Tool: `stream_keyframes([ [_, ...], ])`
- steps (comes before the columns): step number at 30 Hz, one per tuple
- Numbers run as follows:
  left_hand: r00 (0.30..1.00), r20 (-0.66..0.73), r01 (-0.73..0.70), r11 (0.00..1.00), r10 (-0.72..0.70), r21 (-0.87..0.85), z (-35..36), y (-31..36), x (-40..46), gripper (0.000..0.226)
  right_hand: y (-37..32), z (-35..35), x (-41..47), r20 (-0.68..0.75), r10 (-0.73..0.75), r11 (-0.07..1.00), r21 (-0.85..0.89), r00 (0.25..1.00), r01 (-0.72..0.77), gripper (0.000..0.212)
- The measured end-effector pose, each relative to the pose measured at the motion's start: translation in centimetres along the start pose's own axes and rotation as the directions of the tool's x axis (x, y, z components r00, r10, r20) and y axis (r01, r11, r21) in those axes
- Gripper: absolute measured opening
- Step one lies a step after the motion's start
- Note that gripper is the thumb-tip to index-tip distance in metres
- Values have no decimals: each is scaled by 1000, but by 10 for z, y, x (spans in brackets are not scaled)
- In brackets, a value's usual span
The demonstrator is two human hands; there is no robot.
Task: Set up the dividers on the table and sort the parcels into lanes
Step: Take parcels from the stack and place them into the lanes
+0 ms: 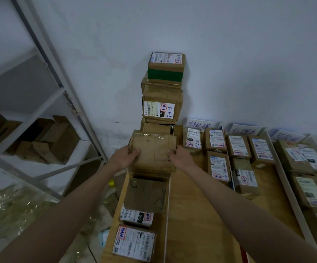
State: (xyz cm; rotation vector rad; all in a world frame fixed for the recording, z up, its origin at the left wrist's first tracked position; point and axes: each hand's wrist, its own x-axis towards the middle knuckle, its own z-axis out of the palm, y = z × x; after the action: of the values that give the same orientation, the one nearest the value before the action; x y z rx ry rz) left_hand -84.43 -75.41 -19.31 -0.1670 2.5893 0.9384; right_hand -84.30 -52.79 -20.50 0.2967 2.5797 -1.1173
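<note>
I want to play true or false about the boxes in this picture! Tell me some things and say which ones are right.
1. Both hands hold the same cardboard box. True: the left hand and the right hand grip its two sides.
2. The top box of the tall stack has a red band. False: the band is green.
3. The stack stands against the wall. True.
4. The metal shelf is to the right of the table. False: it is to the left.
5. The paper signs by the wall are blank. False: they carry handwriting.
</note>
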Motion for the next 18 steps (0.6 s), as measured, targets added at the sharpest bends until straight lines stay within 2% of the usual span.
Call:
stream_keyframes([
  [5,995,-74,-72,995,67,-68,-10,25,-27,55,0,-23,-25,-94,-108,989,87,990,117,38],
  [7,995,-87,-62,984,48,-166,-17,29,-37,60,0,-32,-44,-135,-165,966,178,977,188,39],
  [10,998,-56,-37,926,17,-377,-28,37,-53,73,4,-40,-77,-184,-225,907,320,957,275,54],
  [12,999,-53,-30,905,8,-424,-32,41,-62,68,13,-40,-93,-201,-237,872,386,950,299,51],
  [14,998,-59,-30,902,5,-431,-33,44,-70,54,21,-41,-104,-217,-204,831,477,955,286,30],
  [16,999,-24,-36,899,29,-437,-30,45,-78,49,25,-44,-114,-200,-102,710,671,974,212,13],
  [18,995,36,-67,891,93,-448,-25,45,-86,42,25,-48,-121,-153,-12,602,788,988,129,22],
])
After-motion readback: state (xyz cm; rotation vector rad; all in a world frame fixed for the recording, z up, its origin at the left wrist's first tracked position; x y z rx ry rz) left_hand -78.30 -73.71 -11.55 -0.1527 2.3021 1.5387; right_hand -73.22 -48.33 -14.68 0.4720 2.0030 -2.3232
